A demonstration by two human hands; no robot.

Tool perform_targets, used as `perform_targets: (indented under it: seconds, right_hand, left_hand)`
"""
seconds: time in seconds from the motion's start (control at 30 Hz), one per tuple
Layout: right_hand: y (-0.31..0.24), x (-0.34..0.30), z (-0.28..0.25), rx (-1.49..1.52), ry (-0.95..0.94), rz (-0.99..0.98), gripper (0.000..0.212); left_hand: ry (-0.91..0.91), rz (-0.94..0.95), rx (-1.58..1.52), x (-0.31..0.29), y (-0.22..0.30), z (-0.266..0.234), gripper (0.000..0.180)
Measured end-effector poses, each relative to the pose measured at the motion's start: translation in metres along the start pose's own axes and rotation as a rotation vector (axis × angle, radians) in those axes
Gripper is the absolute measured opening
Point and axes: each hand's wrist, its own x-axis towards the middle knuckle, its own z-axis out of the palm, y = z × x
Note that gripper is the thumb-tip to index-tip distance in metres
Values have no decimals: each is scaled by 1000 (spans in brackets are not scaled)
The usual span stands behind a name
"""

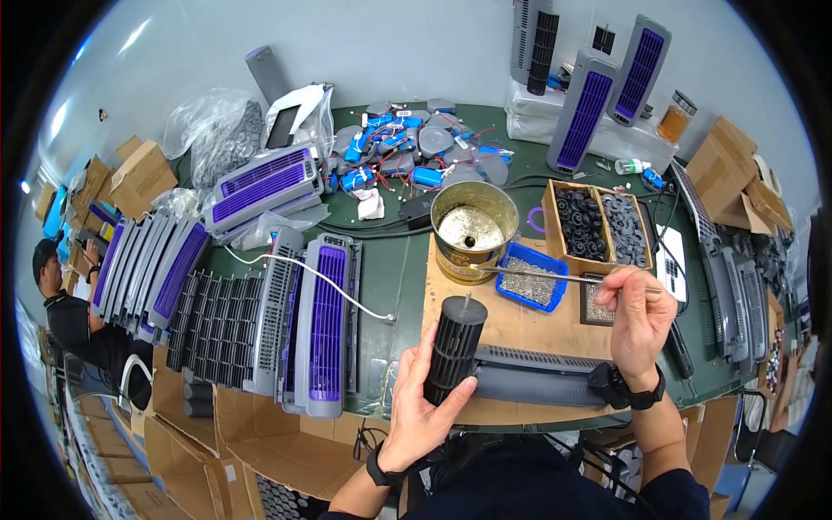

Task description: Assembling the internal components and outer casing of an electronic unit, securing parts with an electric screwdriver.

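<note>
The left hand (422, 406) curls round a black, ribbed plastic roller (452, 351), which stands nearly upright, silver metal pin (467, 300) on top; the right hand (640, 325) pinches a thin, grey metal stick (537, 275); it points left, tip near the pin.

A plain, pale blue-grey wall (416, 52) rises behind a green table (374, 355). Bright streaks of light (134, 35) show at upper left, above cardboard boxes (143, 180) piled along that side. Another carton (719, 165) stands at the right, and open boxes (290, 431) sit below the table's near edge.
</note>
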Motion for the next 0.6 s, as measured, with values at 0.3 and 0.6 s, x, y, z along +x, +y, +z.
perform_targets:
  seconds: [0.3,0.6]
  right_hand:
    - [4,-15,4,145,-28,78,37]
    - [10,0,5,-125,15,39,32]
  left_hand:
    - [175,165,404,0,4,2,85]
    - [287,270,639,1,-3,0,82]
